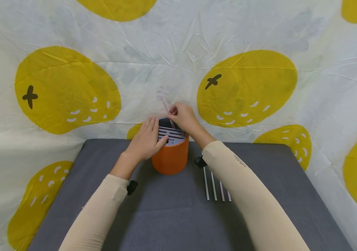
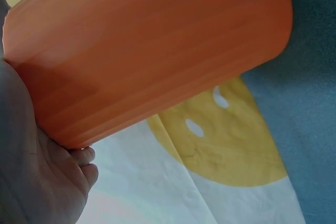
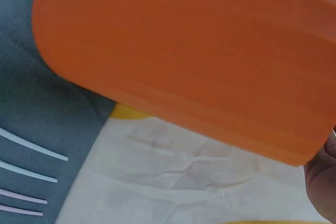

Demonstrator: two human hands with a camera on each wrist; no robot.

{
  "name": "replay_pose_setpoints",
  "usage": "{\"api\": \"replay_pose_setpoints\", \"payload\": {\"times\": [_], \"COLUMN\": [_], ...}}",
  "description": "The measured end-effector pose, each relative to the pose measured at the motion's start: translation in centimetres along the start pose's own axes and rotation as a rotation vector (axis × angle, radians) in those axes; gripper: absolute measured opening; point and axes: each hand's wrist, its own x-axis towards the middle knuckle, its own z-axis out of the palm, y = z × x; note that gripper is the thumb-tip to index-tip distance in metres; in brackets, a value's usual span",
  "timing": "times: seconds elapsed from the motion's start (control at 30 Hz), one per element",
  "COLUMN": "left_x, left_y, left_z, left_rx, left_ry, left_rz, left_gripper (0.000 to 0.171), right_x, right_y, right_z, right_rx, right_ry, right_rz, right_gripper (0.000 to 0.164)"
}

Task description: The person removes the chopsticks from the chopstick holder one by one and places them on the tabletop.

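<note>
An orange round container (image 1: pixel 170 158) stands near the back edge of the table, topped by a grey slotted insert (image 1: pixel 178 133) with a dark opening behind the slots. My left hand (image 1: pixel 145 139) rests over its left rim, fingers straight and together, thumb lying across the front rim. My right hand (image 1: pixel 183 116) is above the back right of the rim, thumb and fingertips pinching a thin pinkish stick (image 1: pixel 164 103). The stick leans slightly left, its lower end down in the dark opening. In the left wrist view, my left palm (image 2: pixel 47 177) lies against the container's upper end.
Several thin shiny sticks (image 1: pixel 213 186) lie side by side on the dark grey table (image 1: pixel 165 223), right of the container and partly under my right forearm. A white cloth (image 1: pixel 172 45) with yellow fruit shapes hangs right behind the table.
</note>
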Motion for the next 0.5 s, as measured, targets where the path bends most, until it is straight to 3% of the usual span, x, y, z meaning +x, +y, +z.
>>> {"api": "replay_pose_setpoints", "payload": {"times": [0.5], "left_x": [0.07], "left_y": [-0.03], "left_z": [0.03], "left_rx": [-0.005], "left_ry": [0.002], "left_rz": [-0.005], "left_gripper": [0.086], "right_x": [0.11], "right_y": [0.05], "right_z": [0.20], "right_rx": [0.009], "right_ry": [0.063], "right_rz": [-0.014], "right_gripper": [0.015]}}
